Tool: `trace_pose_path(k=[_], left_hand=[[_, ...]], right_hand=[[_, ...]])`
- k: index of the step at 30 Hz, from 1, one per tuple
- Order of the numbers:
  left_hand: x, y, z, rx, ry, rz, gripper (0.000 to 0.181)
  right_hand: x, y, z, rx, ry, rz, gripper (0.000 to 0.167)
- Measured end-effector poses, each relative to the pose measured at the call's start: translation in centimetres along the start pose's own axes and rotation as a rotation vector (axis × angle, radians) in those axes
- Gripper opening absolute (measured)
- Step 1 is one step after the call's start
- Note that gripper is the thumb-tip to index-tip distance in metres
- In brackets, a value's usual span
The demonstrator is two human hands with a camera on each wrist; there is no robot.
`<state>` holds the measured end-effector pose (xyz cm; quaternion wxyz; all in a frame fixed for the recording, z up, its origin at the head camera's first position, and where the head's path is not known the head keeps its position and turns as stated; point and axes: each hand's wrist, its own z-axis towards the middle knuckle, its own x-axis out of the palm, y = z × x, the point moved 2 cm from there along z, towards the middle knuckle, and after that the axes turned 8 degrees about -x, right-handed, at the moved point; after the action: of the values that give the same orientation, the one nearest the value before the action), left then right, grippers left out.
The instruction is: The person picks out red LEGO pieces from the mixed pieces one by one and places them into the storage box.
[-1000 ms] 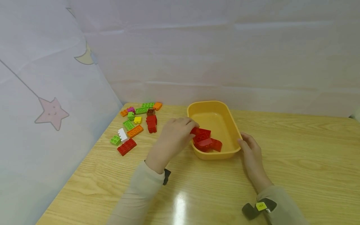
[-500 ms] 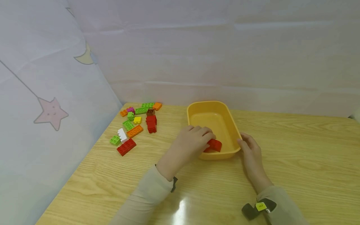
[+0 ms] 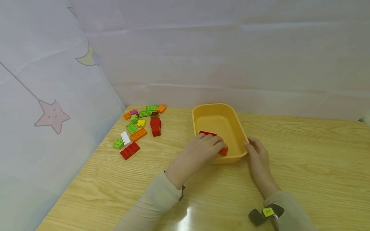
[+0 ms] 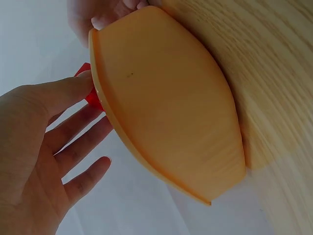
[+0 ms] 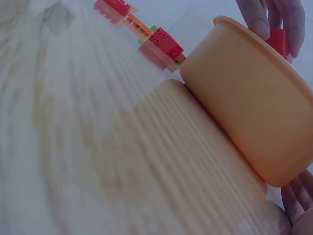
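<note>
A yellow plastic bin (image 3: 222,123) stands on the table with red toy bricks inside its near end. My left hand (image 3: 199,154) reaches over the bin's near left rim. Its thumb and fingers pinch a red brick (image 5: 278,42) at rim height, seen in the right wrist view. Beyond the fingers, the edge of another red brick (image 3: 207,132) shows inside the bin; the hand hides most of the rest. At the near right corner, my right hand (image 3: 260,163) grips the bin's rim, thumb on the corner and fingers along the outer side.
Left of the bin lie several loose bricks: a red one (image 3: 130,150), a white one (image 3: 126,139), an orange one (image 3: 138,134), a yellow one (image 3: 141,123) and red ones (image 3: 155,127), with green ones (image 3: 132,128) among them. A draped, pale sheet (image 3: 231,64) rises behind the table.
My left hand has moved right and down, from the bin's left rim to over the bricks in its near end, carrying a red brick. The right hand stays at the corner.
</note>
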<state>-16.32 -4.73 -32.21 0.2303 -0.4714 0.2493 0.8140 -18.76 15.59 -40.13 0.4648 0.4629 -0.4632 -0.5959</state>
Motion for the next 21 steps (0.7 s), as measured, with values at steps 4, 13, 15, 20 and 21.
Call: trace_pose_path(k=[4, 13, 15, 20, 21], left_hand=[[0.18, -0.12, -0.04, 0.006, -0.009, 0.005, 0.018], [0.3, -0.2, 0.08, 0.008, 0.001, -0.001, 0.022], [0.32, -0.23, 0.11, 0.006, 0.0, -0.002, 0.023], [0.3, -0.24, 0.14, -0.004, -0.011, -0.022, 0.02], [0.26, -0.24, 0.14, -0.006, -0.01, -0.025, 0.02]], right_hand=[[-0.01, -0.02, -0.03, -0.014, -0.002, -0.021, 0.042], [0.01, -0.11, 0.0, -0.019, -0.007, -0.027, 0.042], [0.02, -0.1, 0.04, -0.016, -0.009, -0.018, 0.042], [0.05, -0.07, 0.09, -0.013, -0.01, -0.001, 0.041], [0.02, -0.08, 0.1, -0.014, -0.009, -0.005, 0.041]])
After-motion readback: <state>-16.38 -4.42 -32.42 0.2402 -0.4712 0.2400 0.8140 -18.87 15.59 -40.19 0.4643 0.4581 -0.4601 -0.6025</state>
